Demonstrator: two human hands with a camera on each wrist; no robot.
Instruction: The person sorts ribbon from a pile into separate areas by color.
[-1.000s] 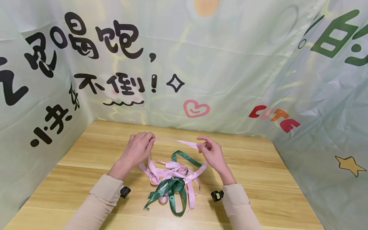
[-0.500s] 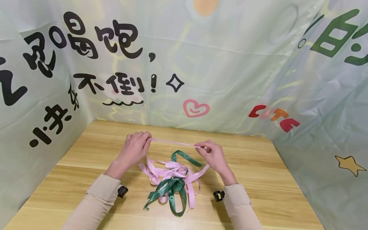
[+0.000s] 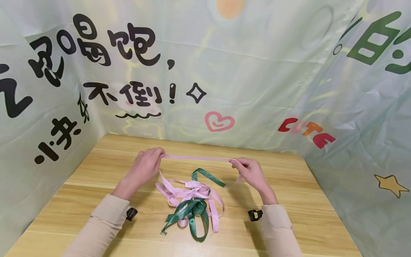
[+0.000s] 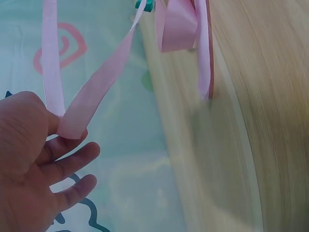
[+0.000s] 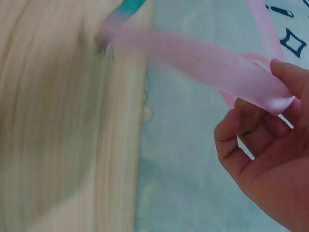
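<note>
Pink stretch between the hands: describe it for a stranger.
On the wooden table lies a pink-and-green ribbon tangle. Beyond it, the left hand and right hand hold up the pink stretch, drawn nearly straight between them, unlike the looped tangle.

A smooth, satin-like weave is shown by the pink ribbon [image 4: 94,92], with only a soft sheen. A stronger, silky gloss is carried by the green ribbon [image 3: 197,207], one end of which is frayed into rough threads. The table [image 3: 289,200] is surfaced in smooth, low-sheen wood grain. The walls [image 3: 257,82] are formed of thin, creased, printed fabric, faintly shiny. The sleeves [image 3: 110,216] are made of matt cloth, and the cameras [image 3: 255,215] are cased in what looks like black plastic
</note>
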